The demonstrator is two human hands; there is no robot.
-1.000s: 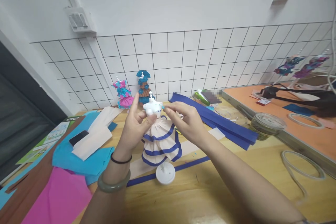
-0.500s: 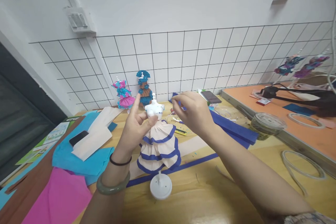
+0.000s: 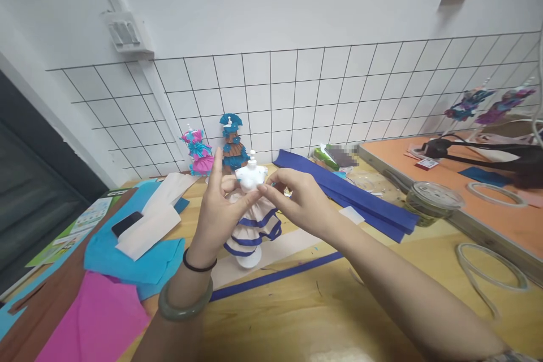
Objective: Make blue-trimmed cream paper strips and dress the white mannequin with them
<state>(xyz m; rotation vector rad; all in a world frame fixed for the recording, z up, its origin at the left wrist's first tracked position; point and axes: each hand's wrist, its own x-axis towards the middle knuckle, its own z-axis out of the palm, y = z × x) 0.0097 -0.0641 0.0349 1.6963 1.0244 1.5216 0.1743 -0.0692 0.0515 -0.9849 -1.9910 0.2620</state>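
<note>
Left fingers (image 3: 244, 203) clasp the smooth, rounded bust (image 3: 250, 177); curled right fingers (image 3: 275, 198) touch its side.

No wording, brand or number can be read with certainty. Between eight and nine o'clock, at the far left of the wooden table (image 3: 297, 322), small printed blocks are shown on a green-and-white paper sheet with a dark band (image 3: 87, 218); the lettering is too small to be made out. At three o'clock, on the orange board (image 3: 394, 153), fine markings are carried by a small red-and-white card label (image 3: 426, 164), and these too are illegible. Nearer the centre, also toward three o'clock, no wording can be made out on a crumpled green-and-white packet (image 3: 326, 156), beside which a patch is pixelated.
</note>
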